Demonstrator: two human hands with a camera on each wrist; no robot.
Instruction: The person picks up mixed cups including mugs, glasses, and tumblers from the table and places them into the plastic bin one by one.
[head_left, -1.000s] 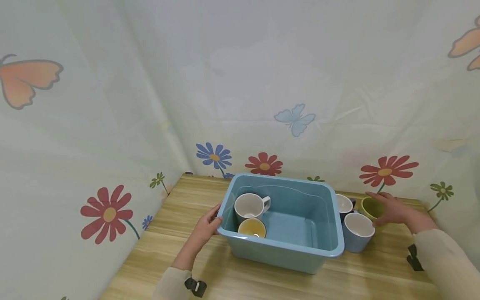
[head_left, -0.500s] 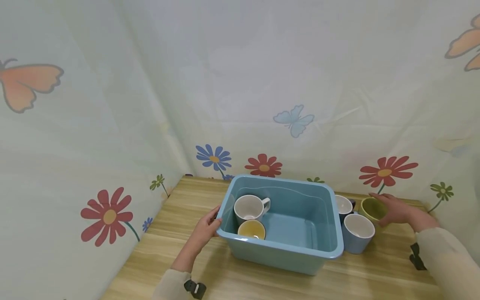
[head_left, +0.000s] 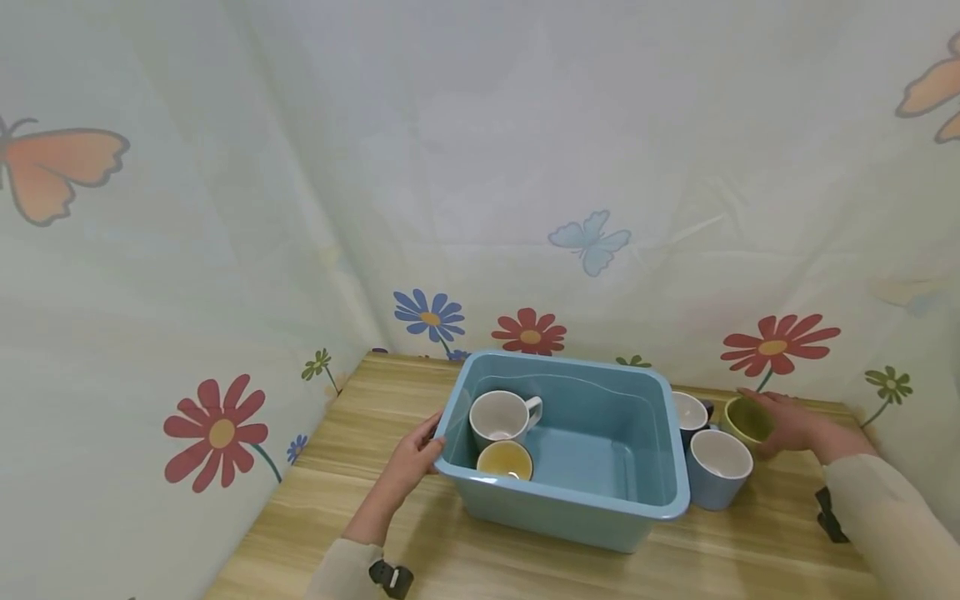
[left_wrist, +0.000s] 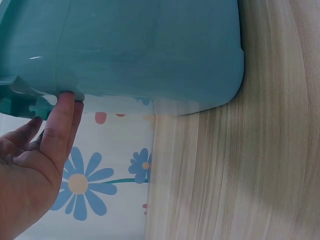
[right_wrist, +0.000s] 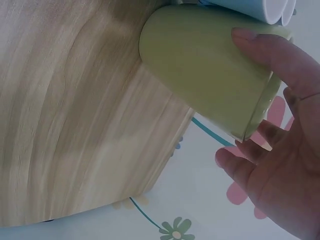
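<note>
My left hand (head_left: 415, 454) grips the left rim of a light blue plastic tub (head_left: 555, 500); in the left wrist view its fingers (left_wrist: 59, 122) press up under the rim. Inside the tub, at its left end, a white mug (head_left: 498, 414) stands behind a cup with a yellow inside (head_left: 505, 460). To the right of the tub my right hand (head_left: 787, 422) holds a green mug (head_left: 747, 418) near its top. The right wrist view shows the thumb (right_wrist: 270, 52) on the green mug's side and other fingers by its rim.
Between the tub and the green mug stand a light blue mug (head_left: 717, 471) with a white inside and a dark mug (head_left: 690, 414) behind it. All rest on a wooden table (head_left: 360, 492). A flower-printed curtain (head_left: 480, 167) hangs behind and at the left.
My right hand has settled slightly lower and closer around the green mug. The left hand, tub and mugs stay where they were.
</note>
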